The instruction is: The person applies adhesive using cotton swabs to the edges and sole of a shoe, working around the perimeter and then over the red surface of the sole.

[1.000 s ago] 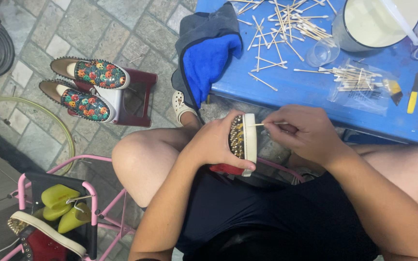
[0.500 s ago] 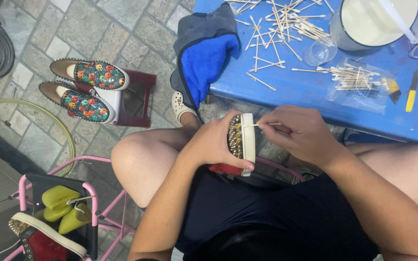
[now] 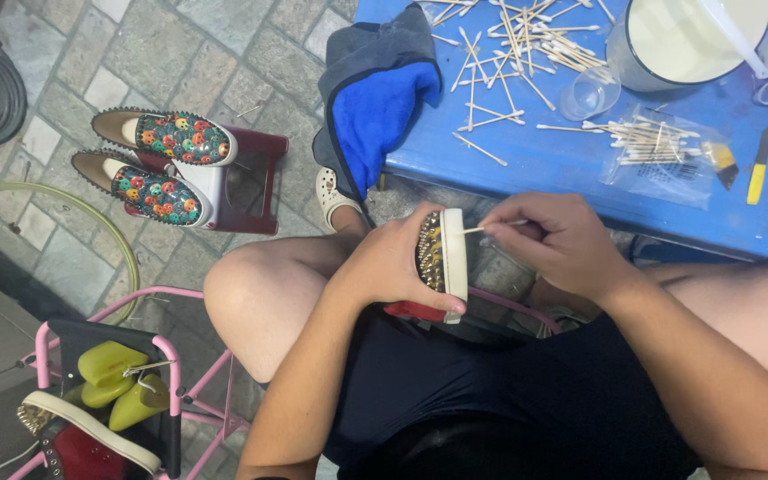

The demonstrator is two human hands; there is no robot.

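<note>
Over the lap, the left hand [image 3: 393,262] is wrapped around a studded shoe [image 3: 442,262], white sole turned toward the right hand [image 3: 553,244], whose fingers pinch a swab [image 3: 491,227] with its tip at the sole. Beyond lie a blue table [image 3: 526,169] strewn with swabs, a blue cloth [image 3: 375,107] and a white bowl [image 3: 686,40].

package: clear plastic bag [image 3: 660,151] of cotton swabs | position: flat on blue table [image 3: 580,191], right part, just left of yellow-handled tool [image 3: 759,166] | label: dark print on bag front, small | signs, screens: none seen
</note>
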